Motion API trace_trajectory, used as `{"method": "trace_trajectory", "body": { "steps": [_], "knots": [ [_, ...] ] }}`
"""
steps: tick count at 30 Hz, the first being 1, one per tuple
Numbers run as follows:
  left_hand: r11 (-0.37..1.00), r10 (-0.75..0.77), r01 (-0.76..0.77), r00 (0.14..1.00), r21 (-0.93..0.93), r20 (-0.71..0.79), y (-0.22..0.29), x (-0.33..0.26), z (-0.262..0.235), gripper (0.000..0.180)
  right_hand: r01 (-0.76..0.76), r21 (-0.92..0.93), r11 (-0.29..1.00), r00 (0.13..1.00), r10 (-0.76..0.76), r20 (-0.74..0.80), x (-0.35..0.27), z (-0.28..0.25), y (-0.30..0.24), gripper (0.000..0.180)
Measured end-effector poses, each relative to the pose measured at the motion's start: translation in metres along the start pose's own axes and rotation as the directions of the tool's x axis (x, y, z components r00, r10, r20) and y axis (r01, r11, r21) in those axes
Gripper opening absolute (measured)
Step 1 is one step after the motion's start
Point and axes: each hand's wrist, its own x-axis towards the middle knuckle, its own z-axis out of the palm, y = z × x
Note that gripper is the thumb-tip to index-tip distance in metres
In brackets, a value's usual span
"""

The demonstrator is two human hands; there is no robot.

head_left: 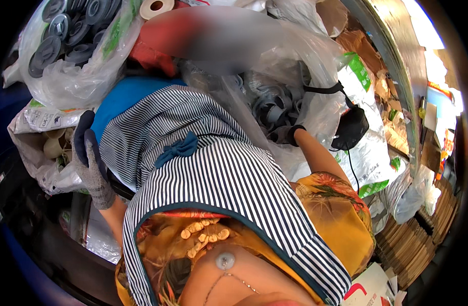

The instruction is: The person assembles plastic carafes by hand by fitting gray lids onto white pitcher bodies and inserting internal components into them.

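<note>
My left hand (91,166), in a grey knit glove with dark coated fingers, is raised at the left beside a white sack (27,125). Its fingers are stretched out and nothing shows in them. On the other side, my right hand (285,135), in a dark glove, reaches into a clear plastic bag (315,76). Grey ring-shaped plastic parts (272,104) lie in that bag, close to my right fingertips. Those fingers are hidden among the parts and the plastic, so I cannot tell whether they grip one.
Another clear bag (114,66) at the upper left holds several dark grey round plastic parts (48,51). A black mask (351,127) hangs right of my right hand, over a white-and-green sack (369,163). Flat cardboard (407,255) is stacked lower right. A paper roll (165,6) lies at the top.
</note>
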Motion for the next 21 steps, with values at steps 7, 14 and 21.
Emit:
{"method": "trace_trajectory", "body": {
  "steps": [7, 14, 21],
  "knots": [
    [0.984, 0.128, -0.146, 0.977, 0.099, 0.173, 0.000, 0.002, 0.015, 0.039, -0.357, 0.066, 0.932, 0.737, 0.324, -0.593, 0.026, 0.060, -0.010, 0.099],
    [0.979, 0.156, -0.170, 0.980, 0.110, 0.125, -0.015, -0.005, 0.000, 0.037, -0.364, 0.378, 0.851, 0.797, 0.494, -0.346, 0.024, 0.033, 0.018, 0.108],
    [0.982, 0.135, -0.150, 0.983, 0.118, 0.128, -0.017, -0.012, -0.001, 0.037, 0.234, 0.673, 0.702, 0.464, 0.527, -0.712, -0.011, -0.081, 0.002, 0.081]
  ]
}}
